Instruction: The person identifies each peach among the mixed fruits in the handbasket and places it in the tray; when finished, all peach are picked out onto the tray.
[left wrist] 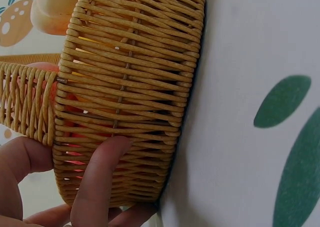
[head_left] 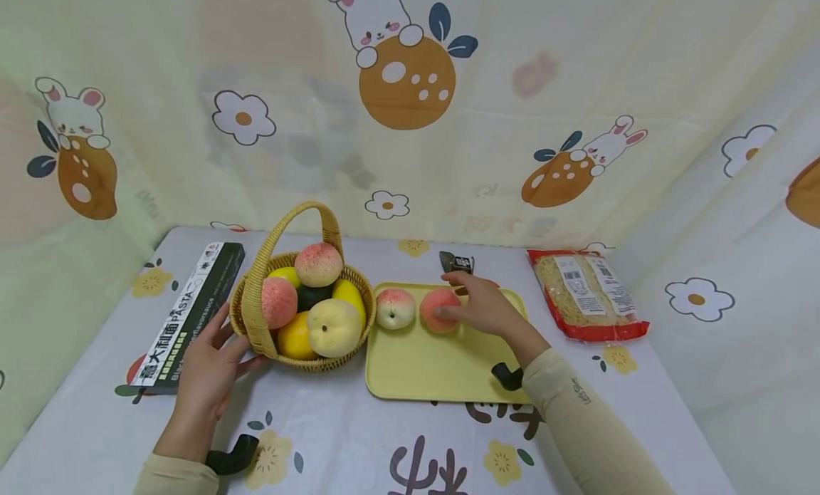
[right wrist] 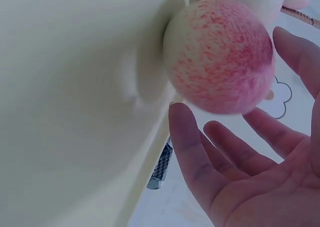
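Peach just right of centre: right hand, fingers wide, seemingly grasping or releasing, should close or withdraw; left hand, fingers loose, touches basket.

We see two long sleeves of a pale beige colour, one on the left arm and the other on the right. Both end at the wrist with a plain, rather close cuff. On the right sleeve we notice small dark lettering, written along the forearm; we cannot read it with certainty. The left hand and the right hand are bare. Beside each wrist we find a black, bent piece, the left one and the right one both shaped like a short pipe elbow.
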{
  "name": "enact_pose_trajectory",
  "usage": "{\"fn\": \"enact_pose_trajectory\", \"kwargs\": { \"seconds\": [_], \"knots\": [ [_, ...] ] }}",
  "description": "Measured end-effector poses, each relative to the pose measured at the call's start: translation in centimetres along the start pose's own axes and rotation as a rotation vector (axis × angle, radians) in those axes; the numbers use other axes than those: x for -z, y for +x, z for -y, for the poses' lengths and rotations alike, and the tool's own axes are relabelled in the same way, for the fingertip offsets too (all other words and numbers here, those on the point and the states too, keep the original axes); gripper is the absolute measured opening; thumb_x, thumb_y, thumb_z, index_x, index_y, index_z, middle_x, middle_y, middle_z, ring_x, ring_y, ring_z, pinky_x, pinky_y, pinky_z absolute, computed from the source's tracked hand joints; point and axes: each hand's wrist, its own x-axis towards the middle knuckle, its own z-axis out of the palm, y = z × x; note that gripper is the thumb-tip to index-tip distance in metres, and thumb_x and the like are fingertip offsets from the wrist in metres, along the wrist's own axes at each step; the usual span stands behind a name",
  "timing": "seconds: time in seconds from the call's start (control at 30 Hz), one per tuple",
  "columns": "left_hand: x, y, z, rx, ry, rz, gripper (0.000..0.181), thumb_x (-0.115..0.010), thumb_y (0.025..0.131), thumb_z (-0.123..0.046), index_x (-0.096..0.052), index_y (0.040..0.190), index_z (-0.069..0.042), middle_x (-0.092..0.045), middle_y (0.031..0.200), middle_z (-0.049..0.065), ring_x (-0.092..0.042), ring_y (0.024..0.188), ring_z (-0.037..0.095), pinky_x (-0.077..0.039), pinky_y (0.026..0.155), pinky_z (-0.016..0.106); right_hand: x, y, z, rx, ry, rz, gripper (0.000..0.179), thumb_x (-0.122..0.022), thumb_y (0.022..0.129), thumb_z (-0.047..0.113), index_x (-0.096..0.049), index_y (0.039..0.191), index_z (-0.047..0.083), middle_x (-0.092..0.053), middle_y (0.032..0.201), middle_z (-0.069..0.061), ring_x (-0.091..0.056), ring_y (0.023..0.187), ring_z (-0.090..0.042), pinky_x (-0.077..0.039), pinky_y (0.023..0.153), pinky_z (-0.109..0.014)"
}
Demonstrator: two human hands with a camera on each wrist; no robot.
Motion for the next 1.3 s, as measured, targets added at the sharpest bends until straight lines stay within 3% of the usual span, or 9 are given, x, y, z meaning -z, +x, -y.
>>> {"fn": "enact_pose_trajectory", "kwargs": {
  "seconds": [0.47, 0.8, 1.07, 1.3],
  "knots": [
    [-0.1, -0.1, 0.0, -0.005, -0.007, -0.007, 0.084, -0.066, 0.102, -0.020, -0.019, 0.168, -0.043, -0.031, 0.174, 0.010, -0.054, 0.137, 0.033, -0.067, 0.083, 0.032, 1.3, -2.8, -1.3, -0.018, 0.023, -0.043, 0.078, -0.075, 0.095, 0.050, -0.048, 0.158, 0.012, -0.054, 0.159, -0.015, -0.058, 0.138, -0.041, -0.053, 0.110, -0.062],
    [-0.1, -0.1, 0.0, -0.010, -0.013, -0.012, 0.084, -0.068, 0.102, -0.022, -0.020, 0.167, -0.043, -0.031, 0.174, 0.009, -0.055, 0.136, 0.032, -0.067, 0.082, 0.031, 2.0, -5.2, -2.5, -0.063, 0.106, -0.066, 0.071, -0.077, 0.095, 0.047, -0.049, 0.156, 0.025, -0.055, 0.157, -0.015, -0.057, 0.139, -0.041, -0.066, 0.093, -0.047],
    [-0.1, -0.1, -0.1, -0.006, -0.011, -0.011, 0.085, -0.067, 0.102, -0.019, -0.019, 0.168, -0.042, -0.031, 0.174, 0.010, -0.056, 0.134, 0.032, -0.066, 0.084, 0.033, 2.5, -6.8, -0.3, -0.011, 0.097, -0.085, 0.073, -0.078, 0.093, 0.050, -0.051, 0.155, 0.023, -0.058, 0.156, -0.009, -0.060, 0.138, -0.037, -0.056, 0.107, -0.061],
    [0.0, -0.1, -0.1, 0.002, -0.014, -0.006, 0.085, -0.068, 0.102, -0.021, -0.019, 0.168, -0.043, -0.031, 0.174, 0.010, -0.056, 0.134, 0.031, -0.067, 0.083, 0.032, 2.5, -7.0, 2.5, 0.095, 0.137, -0.058, 0.070, -0.081, 0.093, 0.039, -0.053, 0.152, 0.017, -0.057, 0.155, -0.012, -0.059, 0.138, -0.036, -0.062, 0.100, -0.053]
  ]
}}
